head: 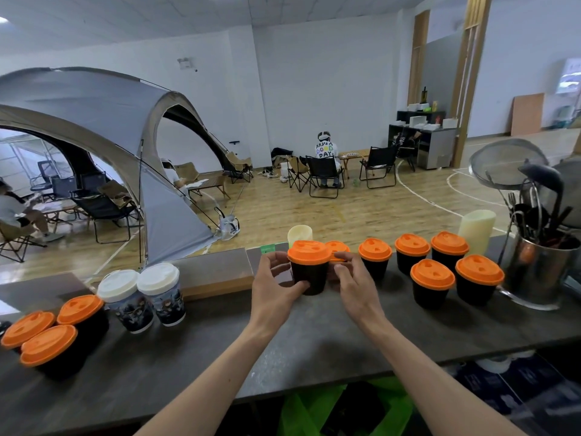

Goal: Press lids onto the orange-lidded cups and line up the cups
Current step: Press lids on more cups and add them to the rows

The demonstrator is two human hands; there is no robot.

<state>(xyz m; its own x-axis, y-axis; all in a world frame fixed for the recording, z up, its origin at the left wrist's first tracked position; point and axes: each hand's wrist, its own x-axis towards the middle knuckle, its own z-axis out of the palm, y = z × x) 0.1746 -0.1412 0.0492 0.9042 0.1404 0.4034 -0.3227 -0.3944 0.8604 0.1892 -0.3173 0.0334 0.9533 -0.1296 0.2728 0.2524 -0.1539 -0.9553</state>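
A black cup with an orange lid (309, 258) stands on the dark counter (220, 347) at the middle. My left hand (276, 286) holds its left side, thumb curled round the base. My right hand (353, 275) is at its right side with curled fingers, partly hiding another orange-lidded cup (337, 247) behind. Several lidded black cups stand to the right, among them one (374, 258) in the back row and one (432, 283) in front. Three more orange-lidded cups (50, 349) cluster at the far left.
Two white-lidded printed cups (141, 297) stand left of centre. A wooden board (213, 275) lies behind them. A steel utensil holder (534, 265) and a strainer stand at the right. Two pale cylinders (476, 231) sit at the counter's far edge. People sit in the room beyond.
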